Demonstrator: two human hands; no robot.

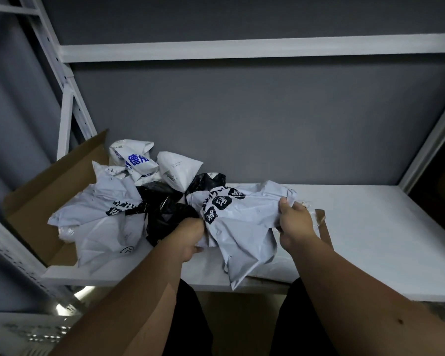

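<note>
Both forearms reach in from the lower edge of the view. The left hand (pixel 190 236) is clenched on the left edge of a grey mailer bag (pixel 242 235), with the fingers curled into its gathered plastic. The right hand (pixel 294 222) grasps the bag's upper right corner, thumb on top. The bag bears black printed emblems, lies crumpled between the two hands on the white shelf (pixel 370 240), and its lower corner hangs over the front edge. Just beside the right hand lies a brown flat piece (pixel 323 228), possibly cardboard; the view is too dim to confirm. To the left of the held bag, touching it, sits a black bag (pixel 165 217), and further left a large grey bag (pixel 103 219). Behind these are a white parcel (pixel 179 170) and a white bag with blue characters (pixel 136 160). The pile spills from an open cardboard box (pixel 49 191) at the shelf's left end. A grey wall (pixel 267 119) closes the rear.
</note>
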